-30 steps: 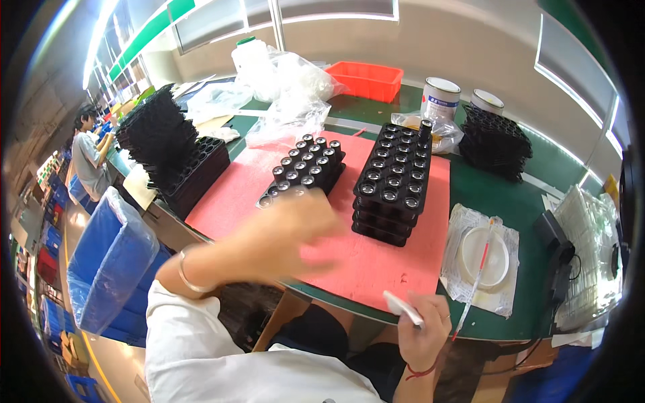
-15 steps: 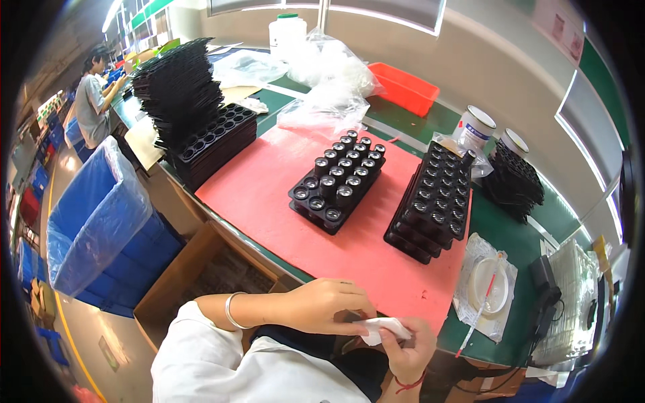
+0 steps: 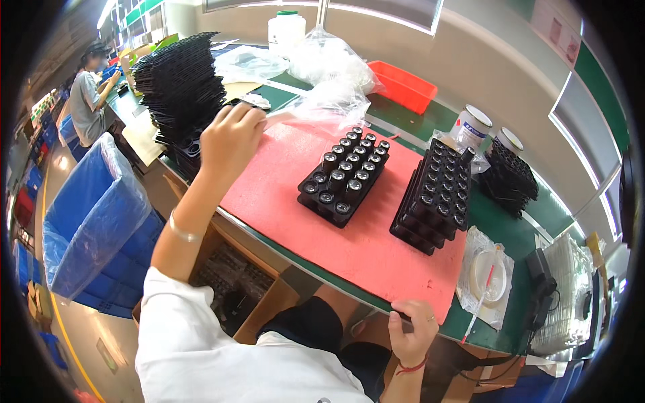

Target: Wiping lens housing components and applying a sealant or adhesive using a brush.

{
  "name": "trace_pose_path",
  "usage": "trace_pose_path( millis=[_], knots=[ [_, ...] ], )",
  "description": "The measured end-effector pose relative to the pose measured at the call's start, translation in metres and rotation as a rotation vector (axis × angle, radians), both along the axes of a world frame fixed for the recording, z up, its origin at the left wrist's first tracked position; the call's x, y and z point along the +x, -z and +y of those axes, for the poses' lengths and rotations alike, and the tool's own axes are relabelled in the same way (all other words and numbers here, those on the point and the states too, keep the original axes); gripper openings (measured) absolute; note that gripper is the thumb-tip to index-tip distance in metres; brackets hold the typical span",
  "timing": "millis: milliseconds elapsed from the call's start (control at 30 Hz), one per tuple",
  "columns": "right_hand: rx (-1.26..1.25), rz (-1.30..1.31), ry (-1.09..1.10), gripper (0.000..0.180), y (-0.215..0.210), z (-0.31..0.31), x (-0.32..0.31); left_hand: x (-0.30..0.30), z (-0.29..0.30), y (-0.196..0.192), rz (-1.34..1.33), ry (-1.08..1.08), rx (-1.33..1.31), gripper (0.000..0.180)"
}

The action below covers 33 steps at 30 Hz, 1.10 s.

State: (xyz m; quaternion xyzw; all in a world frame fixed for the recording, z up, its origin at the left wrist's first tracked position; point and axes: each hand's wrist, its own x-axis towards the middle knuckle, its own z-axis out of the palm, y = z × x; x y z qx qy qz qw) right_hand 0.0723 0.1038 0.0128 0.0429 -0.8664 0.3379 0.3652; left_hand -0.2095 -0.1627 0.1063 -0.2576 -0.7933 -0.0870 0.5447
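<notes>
My left hand [image 3: 232, 138] reaches over the far left of the pink mat [image 3: 269, 195], beside a tall stack of black trays [image 3: 178, 80]. Its fingers are curled, and a whitish edge shows at the fingertips; whether that is a cloth or the plastic bag behind, I cannot tell. At the near edge of the mat, my right hand [image 3: 415, 329] has its fingers bent, with something small and dark by the fingertips. On the mat, a black tray [image 3: 322, 213] holds several black cylinders [image 3: 353, 158] with shiny round tops. A stack of filled black trays [image 3: 433, 201] stands right of it.
Clear plastic bags [image 3: 329, 64] and a red bin [image 3: 403, 84] lie at the back. White cans [image 3: 474, 124], more black trays [image 3: 510, 174] and a round white dish [image 3: 487, 275] are on the right. A lined blue bin [image 3: 101, 228] and a cardboard box [image 3: 262, 316] stand below the table.
My hands have come apart. The left one has moved far forward and left from the white cloth both held; the right one stays near the mat's front edge.
</notes>
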Motion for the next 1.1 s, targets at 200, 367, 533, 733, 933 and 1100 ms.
trace_pose_path(
  millis=[200, 367, 533, 733, 933, 1100],
  knots=[
    [-0.022, -0.008, -0.045, 0.007, 0.0, -0.001, 0.003, -0.06, 0.001, 0.066, -0.283, -0.198, -0.309, 0.022],
    [0.025, 0.002, -0.068, 0.006, 0.0, 0.001, 0.0, -0.04, 0.005, 0.071, -0.56, -0.054, -0.165, 0.027],
    [0.029, 0.023, -0.078, 0.008, -0.001, 0.003, 0.001, -0.031, 0.009, 0.043, -0.44, 0.092, 0.016, 0.022],
    [-0.037, 0.002, -0.157, 0.016, 0.003, 0.01, 0.003, -0.005, 0.06, -0.003, -0.637, 0.546, 0.217, 0.011],
    [-0.175, -0.055, -0.227, 0.015, -0.003, 0.014, 0.012, 0.034, 0.175, -0.049, -0.579, 0.841, -0.082, 0.021],
    [-0.286, -0.066, -0.272, 0.01, -0.001, 0.015, 0.014, -0.004, 0.281, -0.052, -0.616, 0.573, -0.255, 0.051]
  ],
)
